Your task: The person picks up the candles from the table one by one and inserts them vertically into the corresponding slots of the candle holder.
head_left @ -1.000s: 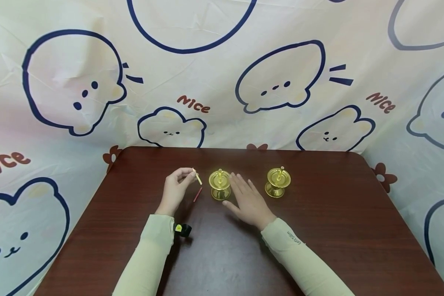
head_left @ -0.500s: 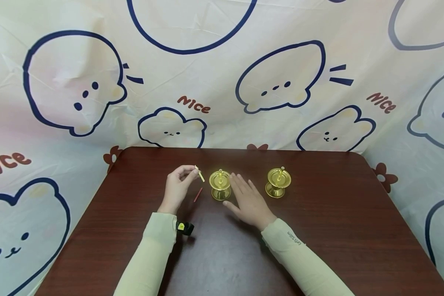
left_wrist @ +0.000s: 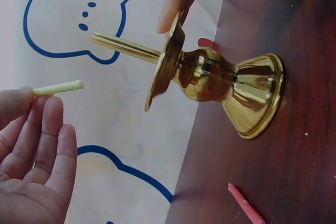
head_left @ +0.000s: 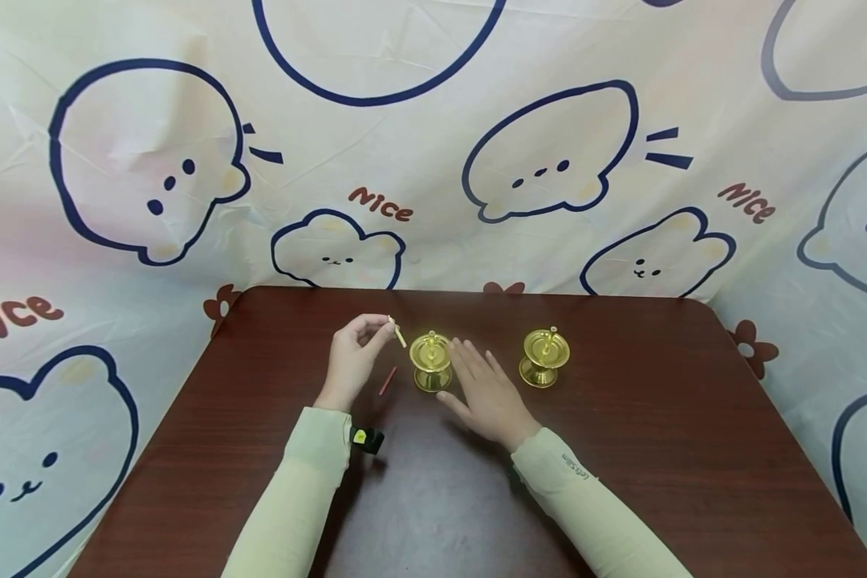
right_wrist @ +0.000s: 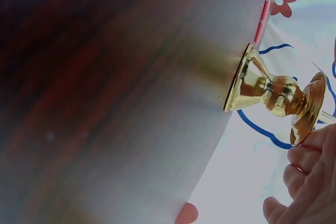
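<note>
A thin yellow candle [head_left: 399, 334] is pinched between the thumb and fingers of my left hand [head_left: 350, 360]. It slants beside a brass candle holder [head_left: 431, 356], apart from it. In the left wrist view, the candle [left_wrist: 59, 87] stands clear of the narrow tube that rises from the holder's dish [left_wrist: 169, 64]. My right hand [head_left: 486, 395] lies beside the same holder with its fingers extended. Seen from the right wrist, its fingertips [right_wrist: 314, 139] are against or very close to the dish rim; exact contact is hard to tell.
A second brass candle holder [head_left: 544, 356] stands upright to the right. On the dark wooden table [head_left: 643, 449], a thin red candle [head_left: 388, 380] lies left of the first holder. Behind the table hangs a patterned cloth [head_left: 433, 160].
My left hand has moved a little away from me and to the right, bringing the yellow candle nearer the holder and higher. The right hand and both holders stay put.
</note>
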Action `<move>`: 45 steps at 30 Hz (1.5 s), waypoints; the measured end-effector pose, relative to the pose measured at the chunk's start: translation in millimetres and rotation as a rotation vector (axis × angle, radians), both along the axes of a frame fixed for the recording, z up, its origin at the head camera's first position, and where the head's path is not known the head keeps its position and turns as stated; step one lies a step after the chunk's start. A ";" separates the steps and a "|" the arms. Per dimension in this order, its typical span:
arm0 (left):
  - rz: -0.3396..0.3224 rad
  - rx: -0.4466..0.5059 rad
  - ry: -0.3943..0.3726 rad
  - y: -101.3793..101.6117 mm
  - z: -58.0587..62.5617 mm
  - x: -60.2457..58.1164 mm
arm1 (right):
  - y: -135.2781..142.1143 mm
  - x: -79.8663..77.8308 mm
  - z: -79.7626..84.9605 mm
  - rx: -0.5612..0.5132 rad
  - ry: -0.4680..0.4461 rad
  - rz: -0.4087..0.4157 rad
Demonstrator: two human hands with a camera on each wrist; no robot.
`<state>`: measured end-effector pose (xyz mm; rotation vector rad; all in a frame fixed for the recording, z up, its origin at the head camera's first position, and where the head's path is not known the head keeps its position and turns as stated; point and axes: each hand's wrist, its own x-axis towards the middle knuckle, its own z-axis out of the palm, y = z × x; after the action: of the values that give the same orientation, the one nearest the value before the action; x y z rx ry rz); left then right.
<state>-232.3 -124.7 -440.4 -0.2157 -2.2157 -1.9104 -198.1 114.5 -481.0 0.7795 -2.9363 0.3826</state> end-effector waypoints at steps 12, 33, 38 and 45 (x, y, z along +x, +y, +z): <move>-0.010 -0.048 -0.014 7.4 14.5 3.1 | 1.2 -2.2 0.4 0.025 0.013 0.009; -0.041 -0.097 0.079 22.8 21.2 -5.9 | -0.3 -0.4 2.0 0.018 0.022 -0.004; -0.040 -0.095 0.108 27.0 23.2 -7.0 | -0.6 0.3 2.9 0.015 0.016 -0.007; -0.042 -0.105 0.152 34.7 26.5 -6.7 | -0.8 -1.0 1.3 0.015 0.020 -0.007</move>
<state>-239.1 -90.0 -413.9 -0.4129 -2.2271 -1.7365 -199.1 113.7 -479.7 0.7703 -2.9257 0.3505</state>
